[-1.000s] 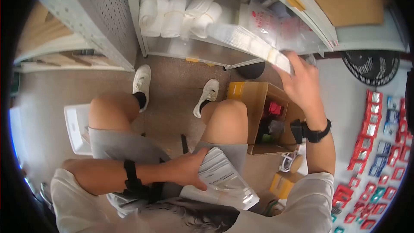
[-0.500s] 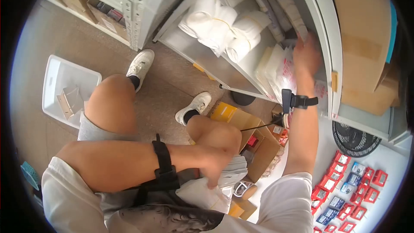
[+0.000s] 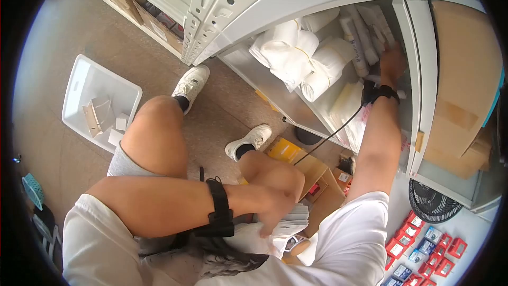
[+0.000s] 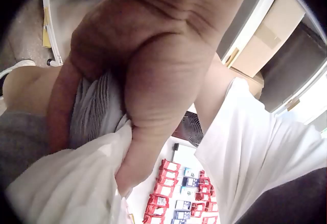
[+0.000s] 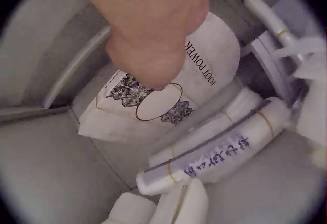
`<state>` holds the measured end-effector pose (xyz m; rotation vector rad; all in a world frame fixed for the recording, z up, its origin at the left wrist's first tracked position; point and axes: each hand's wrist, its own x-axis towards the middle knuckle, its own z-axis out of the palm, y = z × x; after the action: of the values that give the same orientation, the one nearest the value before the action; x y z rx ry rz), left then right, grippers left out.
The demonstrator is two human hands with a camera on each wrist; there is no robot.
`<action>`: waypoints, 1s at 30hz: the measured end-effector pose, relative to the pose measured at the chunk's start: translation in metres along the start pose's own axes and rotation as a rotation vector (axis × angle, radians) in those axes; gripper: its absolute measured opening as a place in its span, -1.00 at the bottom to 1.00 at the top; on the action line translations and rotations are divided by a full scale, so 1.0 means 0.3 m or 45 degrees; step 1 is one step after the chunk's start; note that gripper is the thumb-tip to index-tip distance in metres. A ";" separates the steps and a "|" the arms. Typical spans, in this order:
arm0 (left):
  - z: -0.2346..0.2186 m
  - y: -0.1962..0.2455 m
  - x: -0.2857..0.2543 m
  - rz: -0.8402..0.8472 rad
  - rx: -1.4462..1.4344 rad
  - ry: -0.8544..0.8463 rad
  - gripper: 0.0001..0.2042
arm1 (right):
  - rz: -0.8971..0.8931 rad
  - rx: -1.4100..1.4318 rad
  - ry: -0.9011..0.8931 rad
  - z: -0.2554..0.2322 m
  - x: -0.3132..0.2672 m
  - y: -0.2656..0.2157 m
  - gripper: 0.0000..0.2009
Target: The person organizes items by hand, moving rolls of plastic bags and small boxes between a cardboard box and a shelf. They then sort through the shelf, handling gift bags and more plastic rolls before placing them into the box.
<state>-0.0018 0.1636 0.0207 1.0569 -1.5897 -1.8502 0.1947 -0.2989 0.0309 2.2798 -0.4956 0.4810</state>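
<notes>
My left hand (image 3: 274, 205) grips a stack of thin, pale flat packets (image 4: 96, 112) over my lap, thumb on one side and fingers on the other. White plastic wrapping (image 4: 76, 175) hangs loosely below the stack. Deep inside the cabinet, my right hand (image 3: 393, 68) holds a rubber-banded bundle of white printed bags (image 5: 214, 55) against the floor near the side wall. "FOOT POWER" and a dark floral pattern show on the bundle; most of my right fingers are hidden. Beside it lie rolled white bags (image 5: 219, 150) with rubber bands and handwriting.
More white rolls (image 3: 304, 55) fill the cabinet's left part. A cardboard box (image 3: 323, 201) stands by my knee, and a white plastic bin (image 3: 79, 87) with small boxes sits on the floor at left. Red and blue packages (image 3: 423, 254) lie at lower right.
My right hand has carried the bundle from outside the cabinet front deep into it, beside the rolls. The left hand keeps hold of its stack. The head view has turned toward the cabinet.
</notes>
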 end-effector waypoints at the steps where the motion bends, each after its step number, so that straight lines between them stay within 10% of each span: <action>1: -0.002 -0.002 -0.004 -0.041 -0.028 -0.046 0.10 | 0.007 0.015 0.002 0.015 0.002 -0.008 -0.57; 4: 0.018 -0.019 0.036 -0.038 -0.091 -0.085 0.12 | 0.034 0.202 -0.061 0.002 0.026 -0.023 -0.53; 7: 0.027 -0.029 0.087 -0.018 -0.059 -0.111 0.11 | 0.303 0.326 -0.581 -0.010 0.092 -0.016 -0.41; 30: 0.016 -0.022 0.101 0.040 0.005 -0.040 -0.01 | 0.073 0.462 -0.305 0.177 0.150 0.065 -0.35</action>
<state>-0.0227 0.1444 0.0069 1.0038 -1.6187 -1.8525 0.2340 -0.3595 0.0290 2.6971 -0.6354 0.3485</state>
